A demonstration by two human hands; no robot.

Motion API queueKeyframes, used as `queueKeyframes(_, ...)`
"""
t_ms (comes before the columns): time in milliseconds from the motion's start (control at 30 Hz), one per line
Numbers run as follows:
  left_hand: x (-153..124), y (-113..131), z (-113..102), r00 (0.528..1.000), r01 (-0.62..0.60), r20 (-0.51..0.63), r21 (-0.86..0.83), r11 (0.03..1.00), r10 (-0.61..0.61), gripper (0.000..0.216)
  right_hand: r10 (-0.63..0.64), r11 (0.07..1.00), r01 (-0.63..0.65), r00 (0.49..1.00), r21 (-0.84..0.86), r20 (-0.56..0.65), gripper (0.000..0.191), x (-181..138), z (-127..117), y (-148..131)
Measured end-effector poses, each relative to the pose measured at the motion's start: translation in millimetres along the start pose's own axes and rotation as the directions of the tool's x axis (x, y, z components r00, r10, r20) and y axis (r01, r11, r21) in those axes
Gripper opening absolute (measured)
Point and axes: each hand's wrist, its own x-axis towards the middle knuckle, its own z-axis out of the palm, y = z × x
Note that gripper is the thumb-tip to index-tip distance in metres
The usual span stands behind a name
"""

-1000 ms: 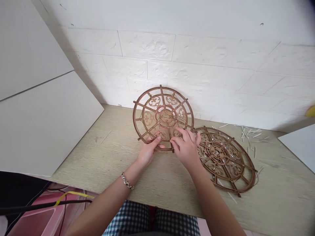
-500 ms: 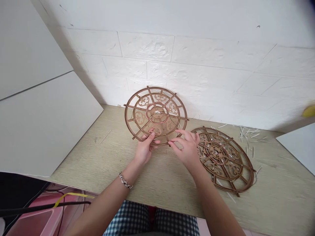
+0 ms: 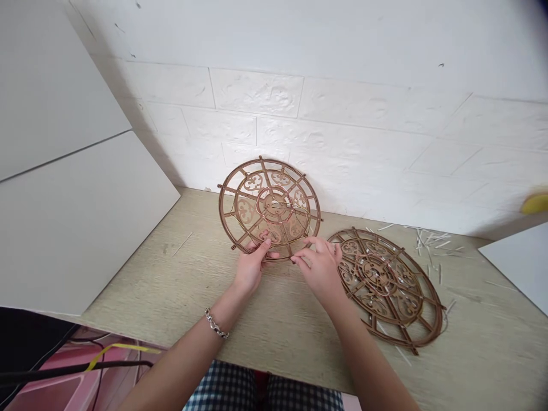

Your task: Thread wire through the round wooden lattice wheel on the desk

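Brown openwork disc [image 3: 278, 212] — left hand [image 3: 249, 270] clasping, right hand [image 3: 320, 269] pinched closed at its rim.

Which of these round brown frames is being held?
The frame on the left, tilted up and gripped by the left hand; the frame on the right lies on the table.

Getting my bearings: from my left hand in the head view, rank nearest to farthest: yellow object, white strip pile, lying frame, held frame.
1. Held frame: in your left hand.
2. Lying frame: right.
3. White strip pile: farther right.
4. Yellow object: right edge.
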Motion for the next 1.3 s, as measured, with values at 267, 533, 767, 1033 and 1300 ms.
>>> queueKeyframes(267,4,3,-3,0.999,0.049,0.003,-0.019,0.999,-0.049,0.029,0.036,0.979,-0.029,0.999,0.2,-0.028,0.037,8,-13,12)
queueKeyframes(533,6,8,-6,0.992,0.112,0.053,-0.024,0.993,-0.111,0.023,0.745,0.232,-0.463,0.65,0.855,0.15,0.047,20,-17,36)
queueKeyframes(767,15,17,-17,0.959,0.221,0.153,0.11,0.969,-0.236,0.017,0.581,-0.282,-0.546,0.558,0.789,0.593,0.031,27,-32,50)
queueKeyframes(1033,18,20,-27,0.926,0.212,0.287,0.148,0.966,-0.247,0.019,0.569,-0.186,-0.643,0.546,0.743,0.615,0.032,27,-40,55)
queueKeyframes(1300,19,11,-27,0.898,0.075,0.436,-0.021,0.997,-0.059,0.067,0.574,-0.159,-0.421,0.696,0.893,0.431,0.048,21,-29,54)
